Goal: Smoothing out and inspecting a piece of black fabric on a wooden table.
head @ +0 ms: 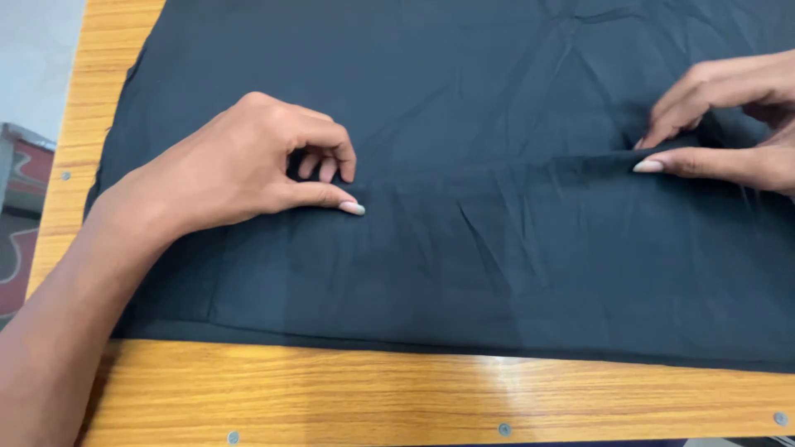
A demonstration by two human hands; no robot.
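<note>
Head view, looking down on a wooden table [348,401] with a light, grained top; small metal screws [504,429] sit along its near edge at the bottom of the frame. Dark cloth [464,273], nearly black and lightly creased, is spread flat over most of the table and fills the centre and upper part of the frame; its near hem runs parallel to the table edge, leaving a bare strip of wood below it and another along the upper left. A low horizontal fold or ridge crosses the cloth at mid-height, from the left hand to the right.

Left hand [248,161], left of centre, rests on the cloth with the forearm entering from the lower left corner. Its fingers are curled inward; the thumb [335,199] lies extended along the fold, and the index finger bends down toward it, so that the cloth is pinched lightly between them.

Right hand [729,124], at the right edge of the frame and partly cut off, is likewise nearly closed: thumb and forefinger tips meet on the same ridge of cloth, gripping a small tuck of it.

At the far left, a patterned floor [21,215] shows beyond the table.
</note>
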